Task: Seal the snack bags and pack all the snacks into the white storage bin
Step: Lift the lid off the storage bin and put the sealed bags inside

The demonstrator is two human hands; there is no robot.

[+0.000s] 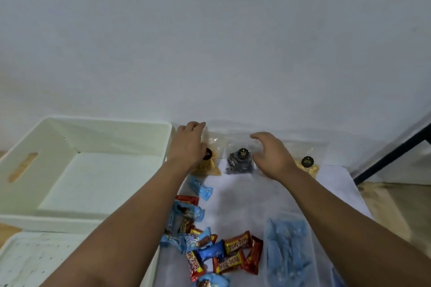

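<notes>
Your left hand (190,144) rested on the leftmost snack bag (208,161), just right of the empty white storage bin (77,163), steadying its top for sealing. Your right hand (271,155) hovered spread wide, holding nothing, farther right over the dark-filled bag (240,162).

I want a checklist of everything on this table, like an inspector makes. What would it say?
Surface: white table covering, wood showing at the right edge.
Job's things: white storage bin at left, nothing in it; three clear snack bags against the wall, the left bag with yellowish snacks, the middle bag with dark ones, the right bag with pale ones; wrapped snacks heaped in front.
Clutter: clear bag of blue items; white lid at lower left.
Grips: left hand on the left bag, grip unclear; right hand open above the middle bag.
Cables: nothing seen.
Surroundings: white wall; dark bar at right.
</notes>
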